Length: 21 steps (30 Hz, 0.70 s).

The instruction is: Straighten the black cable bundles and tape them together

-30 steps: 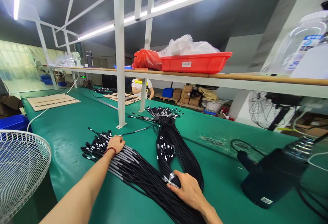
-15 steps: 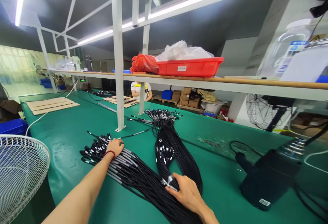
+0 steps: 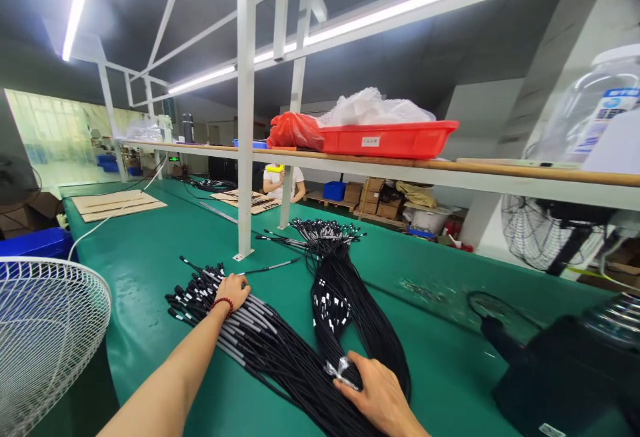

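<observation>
A thick bundle of black cables [image 3: 295, 363] with grey sleeves and white-labelled black ends lies across the green table. My left hand [image 3: 234, 291], a beaded bracelet at its wrist, lies over the bundle's sleeved part just behind the ends, fingers curled onto the cables. My right hand [image 3: 381, 393] grips the near part, thumb and fingers around the cables beside a shiny clear wrap [image 3: 342, 371]; some fingertips are hidden. Beyond it, a second length of black cables [image 3: 373, 310] curves away to a cluster of ends [image 3: 330, 231]. A single grey-sleeved cable [image 3: 273, 266] lies between the clusters.
A white shelf post [image 3: 245, 157] rises from the table. Overhead, the shelf bears a red tray [image 3: 390, 140]. At right stands a dark heat-gun-like tool [image 3: 545, 370]; at left, a white fan [image 3: 50, 343]. A co-worker [image 3: 295, 183] sits across the table near cardboard sheets.
The camera view has turned slightly left, so everything sits farther right in the picture. Both my hands keep their places on the cables. In the background, the co-worker's arms have shifted.
</observation>
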Tool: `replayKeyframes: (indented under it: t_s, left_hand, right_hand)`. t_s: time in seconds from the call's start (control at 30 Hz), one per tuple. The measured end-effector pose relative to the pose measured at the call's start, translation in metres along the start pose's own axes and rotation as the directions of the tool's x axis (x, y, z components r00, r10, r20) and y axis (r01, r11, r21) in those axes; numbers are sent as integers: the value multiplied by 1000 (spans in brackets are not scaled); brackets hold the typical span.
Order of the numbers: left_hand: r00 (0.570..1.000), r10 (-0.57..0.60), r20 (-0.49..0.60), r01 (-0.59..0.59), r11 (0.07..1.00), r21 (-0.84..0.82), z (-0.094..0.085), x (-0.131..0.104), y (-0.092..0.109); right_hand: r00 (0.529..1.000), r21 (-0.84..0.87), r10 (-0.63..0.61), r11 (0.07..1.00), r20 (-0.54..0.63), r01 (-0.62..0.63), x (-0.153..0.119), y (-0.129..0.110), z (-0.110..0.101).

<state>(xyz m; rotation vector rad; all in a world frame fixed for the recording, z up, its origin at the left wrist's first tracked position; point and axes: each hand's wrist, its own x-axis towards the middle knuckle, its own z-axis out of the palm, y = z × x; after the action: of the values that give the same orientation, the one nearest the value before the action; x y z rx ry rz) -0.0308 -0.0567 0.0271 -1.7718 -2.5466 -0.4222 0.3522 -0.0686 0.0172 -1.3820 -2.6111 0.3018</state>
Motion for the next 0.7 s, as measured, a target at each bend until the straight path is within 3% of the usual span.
replayKeyframes:
  t_s: [0.4, 0.7]
  left_hand:
    - [998, -24, -54, 22, 999, -37, 3, 0, -2]
    - [1000, -4, -30, 3, 1000, -17, 4, 2, -3]
  right_hand:
    - [998, 3, -25, 1000, -56, 26, 7, 20, 19]
    - [998, -27, -26, 999, -65, 24, 7, 16, 16]
